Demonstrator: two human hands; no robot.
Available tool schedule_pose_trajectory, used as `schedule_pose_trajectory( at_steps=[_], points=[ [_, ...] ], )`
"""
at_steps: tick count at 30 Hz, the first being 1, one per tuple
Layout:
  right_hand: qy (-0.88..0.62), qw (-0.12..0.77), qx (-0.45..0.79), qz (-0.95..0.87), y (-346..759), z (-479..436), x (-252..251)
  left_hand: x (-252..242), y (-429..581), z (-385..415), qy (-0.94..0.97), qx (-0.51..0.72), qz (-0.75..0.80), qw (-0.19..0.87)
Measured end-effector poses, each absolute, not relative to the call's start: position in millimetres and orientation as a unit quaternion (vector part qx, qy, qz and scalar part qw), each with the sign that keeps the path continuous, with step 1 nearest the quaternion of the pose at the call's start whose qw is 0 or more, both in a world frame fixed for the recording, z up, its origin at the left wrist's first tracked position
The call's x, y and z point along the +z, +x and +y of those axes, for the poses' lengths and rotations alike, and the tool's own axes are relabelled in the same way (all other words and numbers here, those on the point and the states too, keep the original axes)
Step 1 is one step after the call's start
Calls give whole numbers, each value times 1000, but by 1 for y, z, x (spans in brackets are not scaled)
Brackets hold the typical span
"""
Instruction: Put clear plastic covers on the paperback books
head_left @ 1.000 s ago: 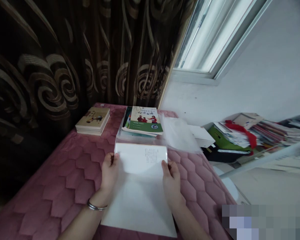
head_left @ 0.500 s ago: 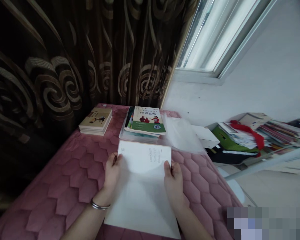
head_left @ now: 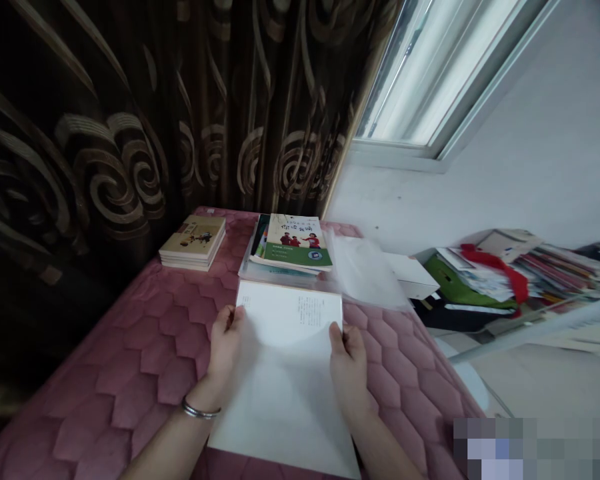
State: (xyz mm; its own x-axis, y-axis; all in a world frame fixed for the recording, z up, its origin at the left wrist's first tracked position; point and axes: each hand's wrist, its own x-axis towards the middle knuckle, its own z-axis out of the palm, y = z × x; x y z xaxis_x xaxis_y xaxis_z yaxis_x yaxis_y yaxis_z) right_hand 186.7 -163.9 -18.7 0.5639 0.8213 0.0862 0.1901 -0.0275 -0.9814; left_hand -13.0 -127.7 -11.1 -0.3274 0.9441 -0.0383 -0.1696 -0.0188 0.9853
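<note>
My left hand (head_left: 226, 347) pinches the left edge of a white printed sheet (head_left: 280, 383), thumb on top. On the opposite edge, my right hand (head_left: 347, 363) grips it in the same way. Small lines of text show near the sheet's far end, while the near part is blank and widens toward me. Whether it is a single sheet or part of a book, I cannot tell. Just beyond it lies a pile of books (head_left: 297, 243), the top one with a green and white cover. Translucent plastic sheets (head_left: 367, 270) lie to the right of that pile.
A neat stack of tan books (head_left: 193, 240) sits at the far left of the pink quilted surface (head_left: 115, 373). Dark patterned curtains (head_left: 130, 120) hang behind. At the right are a white box (head_left: 413, 275) and a shelf with heaped papers and books (head_left: 555, 267).
The view has shifted very slightly. Both hands keep their hold on the sheet, with no other visible movement.
</note>
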Motion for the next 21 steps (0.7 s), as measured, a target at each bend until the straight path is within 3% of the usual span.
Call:
schedule_pose_trajectory(
  at_steps=[5, 21],
  points=[
    [-656, 591, 271, -383, 187, -164, -18, -8, -15, -126, 396, 614, 552, 401],
    [-647, 584, 291, -394, 190, -161, -15, -15, -15, -125, 383, 615, 550, 415]
  ],
)
